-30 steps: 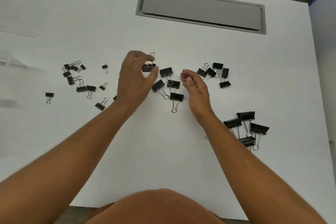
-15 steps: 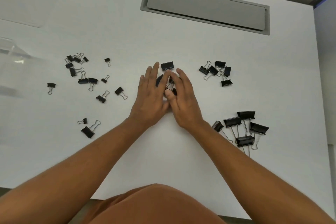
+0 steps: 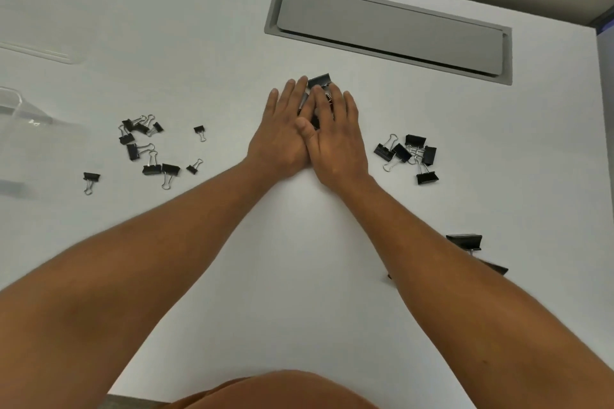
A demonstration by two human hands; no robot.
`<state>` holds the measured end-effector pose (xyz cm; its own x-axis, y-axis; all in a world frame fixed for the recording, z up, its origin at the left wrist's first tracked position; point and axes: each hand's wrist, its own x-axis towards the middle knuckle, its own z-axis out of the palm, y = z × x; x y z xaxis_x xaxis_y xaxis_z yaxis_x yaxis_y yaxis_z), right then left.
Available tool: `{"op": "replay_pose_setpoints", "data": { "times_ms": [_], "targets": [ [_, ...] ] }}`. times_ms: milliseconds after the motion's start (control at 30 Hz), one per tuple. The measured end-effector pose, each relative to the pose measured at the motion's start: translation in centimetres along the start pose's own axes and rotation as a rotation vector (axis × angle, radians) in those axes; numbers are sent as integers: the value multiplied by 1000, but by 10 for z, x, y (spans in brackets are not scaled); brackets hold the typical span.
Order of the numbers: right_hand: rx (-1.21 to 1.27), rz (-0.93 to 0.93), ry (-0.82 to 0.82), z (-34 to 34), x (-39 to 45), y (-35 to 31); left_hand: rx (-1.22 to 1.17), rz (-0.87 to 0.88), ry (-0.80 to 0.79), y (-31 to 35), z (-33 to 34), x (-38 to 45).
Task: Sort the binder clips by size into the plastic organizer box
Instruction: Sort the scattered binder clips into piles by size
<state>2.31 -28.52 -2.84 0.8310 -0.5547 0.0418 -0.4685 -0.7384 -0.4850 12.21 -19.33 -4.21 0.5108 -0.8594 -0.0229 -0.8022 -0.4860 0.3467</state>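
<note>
Hands cupped over middle clips

The clear organizer box (image 3: 20,116) sat far left, small clips (image 3: 146,146) beside it. Left hand (image 3: 282,136) and right hand (image 3: 335,143) lay flat, fingers extended, touching, covering medium clips (image 3: 319,80). More clips (image 3: 408,156) lay right

1. Legible text, labels, brands, numbers, signs: none can be read anywhere in the view.
</note>
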Motion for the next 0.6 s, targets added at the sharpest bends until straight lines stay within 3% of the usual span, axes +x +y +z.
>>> {"op": "replay_pose_setpoints", "data": {
  "times_ms": [167,367,500,600],
  "targets": [
    [182,-42,100,0,-5,3,-111,-6,119,0,3,-2],
    [461,147,251,-13,-45,-6,-491,-157,287,9,-17,-23],
    [553,247,220,-8,-119,-28,-567,-126,341,25,-37,-100],
    [519,300,148,6,-170,-50,-577,-99,276,28,-38,-179]
  ]
}}
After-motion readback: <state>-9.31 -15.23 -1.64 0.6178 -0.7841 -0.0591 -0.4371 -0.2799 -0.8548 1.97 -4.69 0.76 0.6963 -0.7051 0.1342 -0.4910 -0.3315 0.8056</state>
